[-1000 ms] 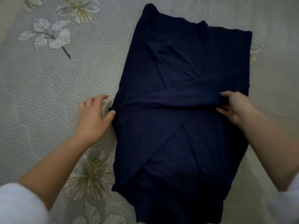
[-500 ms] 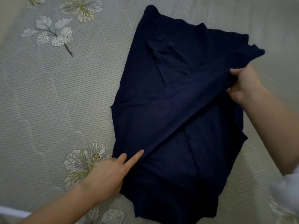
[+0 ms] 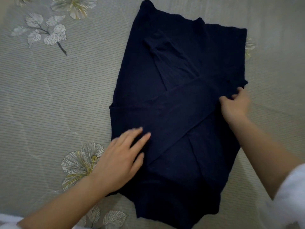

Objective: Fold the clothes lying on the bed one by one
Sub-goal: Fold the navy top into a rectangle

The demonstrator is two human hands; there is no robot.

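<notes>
A dark navy garment [image 3: 178, 66] lies partly folded on the bed, with a long sleeve [image 3: 178, 116] laid diagonally across its middle. My left hand [image 3: 122, 156] rests flat with straight fingers on the garment's lower left part. My right hand [image 3: 235, 104] pinches the sleeve's fabric at the garment's right edge, fingers curled into the cloth.
The bed is covered by a grey striped bedspread [image 3: 57, 96] with printed flowers and leaves. One flower [image 3: 80, 164] lies just left of my left wrist. White sleeves show at the lower corners.
My right hand has lowered the raised sleeve back onto the garment. My left hand has moved up from the lower left edge and flattened onto the cloth.
</notes>
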